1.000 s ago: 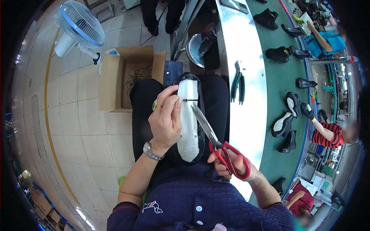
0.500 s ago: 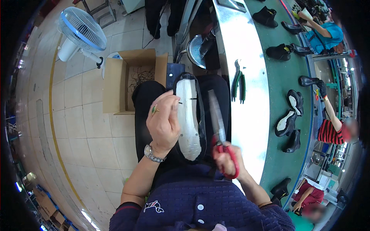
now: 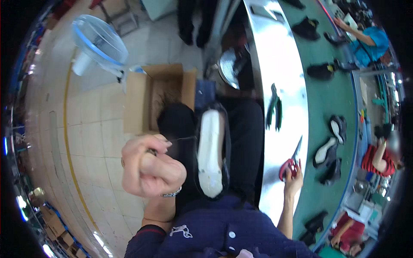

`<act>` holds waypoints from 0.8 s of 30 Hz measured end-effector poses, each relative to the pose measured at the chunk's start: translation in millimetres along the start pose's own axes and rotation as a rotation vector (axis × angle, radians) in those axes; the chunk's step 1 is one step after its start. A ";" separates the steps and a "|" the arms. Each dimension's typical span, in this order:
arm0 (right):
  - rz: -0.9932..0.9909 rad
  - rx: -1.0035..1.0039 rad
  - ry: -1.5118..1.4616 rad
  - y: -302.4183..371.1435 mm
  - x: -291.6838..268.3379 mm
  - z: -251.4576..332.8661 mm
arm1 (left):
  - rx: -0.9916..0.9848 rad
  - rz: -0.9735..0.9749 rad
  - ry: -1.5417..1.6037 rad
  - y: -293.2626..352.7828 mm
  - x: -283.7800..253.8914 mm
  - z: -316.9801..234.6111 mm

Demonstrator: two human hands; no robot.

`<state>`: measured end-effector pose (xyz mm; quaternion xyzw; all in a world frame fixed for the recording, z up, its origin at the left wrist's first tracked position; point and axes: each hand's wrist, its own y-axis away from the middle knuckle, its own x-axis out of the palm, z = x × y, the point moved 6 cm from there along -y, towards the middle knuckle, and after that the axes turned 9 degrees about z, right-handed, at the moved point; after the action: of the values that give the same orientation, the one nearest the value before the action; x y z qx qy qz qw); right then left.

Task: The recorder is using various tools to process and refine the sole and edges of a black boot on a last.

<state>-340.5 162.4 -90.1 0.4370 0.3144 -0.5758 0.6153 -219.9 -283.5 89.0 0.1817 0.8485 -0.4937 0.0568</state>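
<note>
A dark shoe upper with a pale sole side (image 3: 211, 150) facing up lies lengthwise across my lap. My left hand (image 3: 152, 170) is closed in front of my left thigh, beside the shoe. From its fingertips a thin dark thread (image 3: 185, 138) stretches to the shoe's left edge. Over on the metal bench, my right hand (image 3: 294, 182) grips the red handles of a pair of scissors (image 3: 290, 167), whose blades point away from me. Green-handled pliers (image 3: 273, 109) lie on the bench beyond the scissors.
An open cardboard box (image 3: 137, 101) with dark thread scraps stands beyond my left knee, near a fan (image 3: 100, 41). Right of the metal bench (image 3: 275, 43), a green conveyor (image 3: 320, 96) carries several black shoes. People sit along its far side.
My left hand has lifted away from the shoe toward the left, drawing the thread out. My right hand has carried the scissors from beside the shoe rightward to the bench.
</note>
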 end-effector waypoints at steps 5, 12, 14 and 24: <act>-0.060 -0.113 0.026 -2.4 5.3 -1.5 | -0.024 -0.362 0.072 -2.4 -32.2 68.8; -0.086 -0.276 -0.129 -66.3 13.3 76.8 | -0.403 0.563 -0.618 57.8 -11.0 174.0; -0.080 -0.359 -0.122 -89.9 25.5 107.6 | -0.439 0.570 -0.508 74.6 -2.0 157.7; 0.052 -0.445 0.158 -150.7 99.7 148.7 | 0.203 0.907 0.212 108.5 88.5 -10.0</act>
<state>-492.0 -7.9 -142.9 0.3424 0.4692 -0.4404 0.6846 -261.6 -204.1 -19.0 0.5878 0.6321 -0.4782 0.1619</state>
